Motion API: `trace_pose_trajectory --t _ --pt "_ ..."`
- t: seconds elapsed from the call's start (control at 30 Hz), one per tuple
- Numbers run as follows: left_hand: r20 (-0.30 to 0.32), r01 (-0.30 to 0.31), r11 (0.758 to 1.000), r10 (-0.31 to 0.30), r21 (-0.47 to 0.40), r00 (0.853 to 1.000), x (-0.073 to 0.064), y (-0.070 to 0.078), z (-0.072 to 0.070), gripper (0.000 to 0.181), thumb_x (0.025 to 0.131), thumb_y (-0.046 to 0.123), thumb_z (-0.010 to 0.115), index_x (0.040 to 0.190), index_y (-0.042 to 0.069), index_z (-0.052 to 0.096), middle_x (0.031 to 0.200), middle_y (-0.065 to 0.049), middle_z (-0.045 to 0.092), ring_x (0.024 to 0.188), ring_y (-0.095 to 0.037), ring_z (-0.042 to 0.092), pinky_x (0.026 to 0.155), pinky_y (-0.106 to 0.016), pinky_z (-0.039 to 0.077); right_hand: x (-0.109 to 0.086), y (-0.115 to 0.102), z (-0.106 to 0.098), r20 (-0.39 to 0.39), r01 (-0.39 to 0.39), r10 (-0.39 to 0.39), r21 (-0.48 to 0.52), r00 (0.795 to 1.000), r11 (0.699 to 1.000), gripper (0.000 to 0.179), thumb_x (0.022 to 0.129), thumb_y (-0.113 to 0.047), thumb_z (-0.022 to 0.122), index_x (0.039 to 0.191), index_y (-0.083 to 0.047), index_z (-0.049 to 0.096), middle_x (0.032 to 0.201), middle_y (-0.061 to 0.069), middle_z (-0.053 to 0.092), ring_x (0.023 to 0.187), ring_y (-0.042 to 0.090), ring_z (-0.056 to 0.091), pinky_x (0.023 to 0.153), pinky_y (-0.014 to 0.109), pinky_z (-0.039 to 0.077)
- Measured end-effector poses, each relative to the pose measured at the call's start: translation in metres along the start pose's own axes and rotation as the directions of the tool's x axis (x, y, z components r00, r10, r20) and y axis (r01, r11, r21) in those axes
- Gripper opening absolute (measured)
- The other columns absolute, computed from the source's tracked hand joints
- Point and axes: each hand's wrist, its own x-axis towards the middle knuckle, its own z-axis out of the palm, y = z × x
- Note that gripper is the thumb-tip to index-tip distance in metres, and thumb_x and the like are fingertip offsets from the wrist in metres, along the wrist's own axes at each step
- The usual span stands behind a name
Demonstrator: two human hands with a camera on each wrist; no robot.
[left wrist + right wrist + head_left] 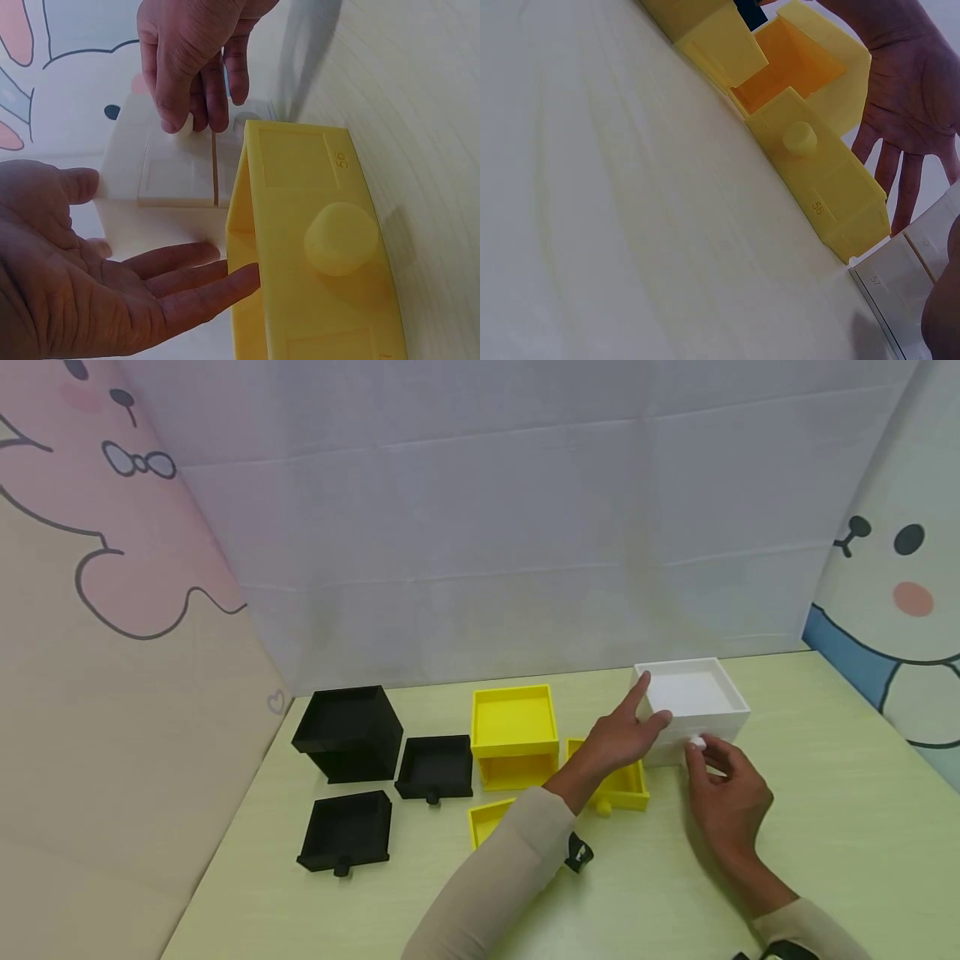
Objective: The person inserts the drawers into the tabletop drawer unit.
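The white unit [718, 725] stood toward the table's [825, 827] back right, its knob [697, 742] pinched by the right hand [732, 797]; the left hand [621, 737], fingers extended, was held at its left wall. Light, stiff, smooth plastic was judged; knob grip with braced walls was preferred.

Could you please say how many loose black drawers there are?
2: one black drawer in front of the black cabinet, another black drawer between it and the yellow cabinet; the left sleeve could hide more.

on the table [840, 827], a drawer [627, 799] lies between middle cabinet [515, 727] and right cabinet [697, 700]
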Motion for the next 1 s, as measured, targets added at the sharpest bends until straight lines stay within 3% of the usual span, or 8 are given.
trace_pose_trajectory --t 0.3,0.47,0.63,0.7,0.77,0.87,0.93,1.0 --pt "0.001 0.002 1.000 -0.002 -0.010 1.000 -0.003 0.003 -0.005 0.063 0.091 0.056 0.046 0.143 0.055 0.011 0.145 0.015 0.035 0.128 -0.020 0.042 0.100 -0.045 0.037 0.001 0.001 0.001 0.003 0.005 -0.005 -0.016 1.000 1.000 0.026 0.084 -0.020 0.070 0.104 -0.005 0.071 0.094 0.009 0.071 0.075 -0.019 0.055 0.060 0.002 0.042" --pt "-0.002 0.022 0.999 -0.022 -0.036 1.000 -0.007 0.004 -0.012 0.064 0.090 0.054 0.048 0.144 0.052 0.013 0.146 0.015 0.034 0.127 -0.020 0.043 0.100 -0.047 0.037 -0.001 0.000 0.001 -0.002 -0.012 0.012 -0.022 1.000 1.000 0.025 0.084 -0.021 0.069 0.105 -0.006 0.071 0.093 0.012 0.071 0.074 -0.019 0.055 0.060 0.002 0.041" --pt "-0.017 0.012 0.998 -0.013 -0.055 1.000 -0.017 0.006 -0.029 0.056 0.089 0.055 0.050 0.142 0.044 0.032 0.138 0.011 0.046 0.118 -0.018 0.050 0.094 -0.043 0.043 -0.002 -0.002 0.000 -0.002 -0.004 0.004 -0.022 1.000 1.000 0.026 0.084 -0.020 0.068 0.106 -0.006 0.070 0.093 0.010 0.070 0.073 -0.018 0.055 0.060 0.002 0.041" --pt "-0.032 -0.025 0.998 0.024 -0.060 0.999 -0.023 0.006 -0.039 0.050 0.090 0.054 0.051 0.136 0.039 0.043 0.125 0.009 0.055 0.106 -0.015 0.056 0.085 -0.038 0.048 -0.002 -0.003 0.000 -0.003 -0.019 0.019 -0.024 1.000 1.000 0.026 0.084 -0.021 0.068 0.105 -0.006 0.069 0.092 0.007 0.070 0.072 -0.016 0.056 0.060 0.003 0.041" --pt "-0.063 -0.106 0.992 0.103 -0.061 0.993 -0.029 0.004 -0.051 0.043 0.091 0.050 0.052 0.130 0.032 0.051 0.112 0.008 0.061 0.094 -0.011 0.059 0.075 -0.031 0.051 -0.002 -0.005 0.000 -0.013 -0.054 0.053 -0.022 0.998 0.998 0.027 0.084 -0.023 0.068 0.105 -0.006 0.068 0.092 0.002 0.068 0.073 -0.013 0.056 0.059 0.004 0.041" --pt "-0.134 -0.274 0.961 0.268 -0.031 0.954 -0.042 -0.002 -0.070 0.034 0.094 0.040 0.052 0.123 0.023 0.058 0.102 0.008 0.064 0.087 -0.005 0.059 0.068 -0.022 0.050 -0.001 -0.007 -0.001 -0.032 -0.128 0.128 0.000 0.991 0.992 0.031 0.082 -0.026 0.069 0.106 -0.006 0.064 0.093 -0.008 0.061 0.077 -0.005 0.058 0.059 0.005 0.041" --pt "-0.197 -0.378 0.925 0.376 0.029 0.905 -0.051 -0.008 -0.083 0.029 0.096 0.034 0.052 0.120 0.019 0.059 0.103 0.008 0.065 0.090 -0.003 0.059 0.071 -0.020 0.050 0.000 -0.008 -0.002 -0.058 -0.154 0.156 0.026 0.986 0.988 0.033 0.081 -0.025 0.070 0.106 -0.006 0.061 0.094 -0.012 0.055 0.083 -0.001 0.057 0.061 0.007 0.041" --pt "-0.268 -0.441 0.890 0.456 0.119 0.849 -0.059 -0.015 -0.096 0.026 0.096 0.030 0.053 0.117 0.017 0.060 0.104 0.008 0.065 0.093 -0.003 0.059 0.074 -0.021 0.050 0.001 -0.008 -0.004 -0.087 -0.151 0.156 0.061 0.984 0.987 0.032 0.080 -0.023 0.071 0.105 -0.006 0.059 0.095 -0.015 0.050 0.087 0.001 0.054 0.064 0.010 0.040"
